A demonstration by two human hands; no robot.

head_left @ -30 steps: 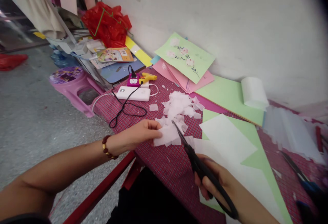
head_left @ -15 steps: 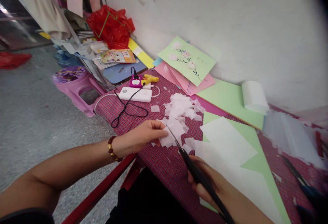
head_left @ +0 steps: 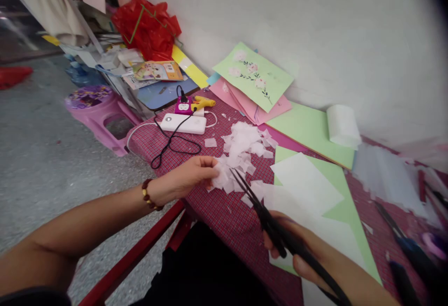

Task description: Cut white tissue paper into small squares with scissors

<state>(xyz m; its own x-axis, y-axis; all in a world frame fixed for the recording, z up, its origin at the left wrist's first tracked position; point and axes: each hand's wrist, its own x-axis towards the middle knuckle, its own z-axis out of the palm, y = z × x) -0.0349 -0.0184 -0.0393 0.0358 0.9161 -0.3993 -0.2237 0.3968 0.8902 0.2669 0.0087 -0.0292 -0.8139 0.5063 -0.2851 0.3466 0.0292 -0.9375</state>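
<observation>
My left hand [head_left: 191, 175] pinches a small stack of white tissue pieces [head_left: 224, 177] just above the red checked tablecloth [head_left: 224, 217]. My right hand [head_left: 308, 254] grips black scissors [head_left: 266, 215], whose blades are parted with the tips at the edge of the held tissue. A pile of cut white tissue squares [head_left: 245, 142] lies just beyond. A white sheet [head_left: 304, 182] rests on green paper [head_left: 346, 212] to the right of the scissors.
A white power bank [head_left: 184, 124] with a black cable, a pink adapter and a yellow glue gun [head_left: 203, 103] sit at the table's far left. Green flowered card [head_left: 254, 74] and pink sheets lean against the wall. A tissue roll [head_left: 343, 126], more scissors [head_left: 406, 245], a pink stool [head_left: 96, 110].
The scissors closed through the tissue and have opened again. The held stack has shrunk, and my left hand has shifted slightly toward the pile.
</observation>
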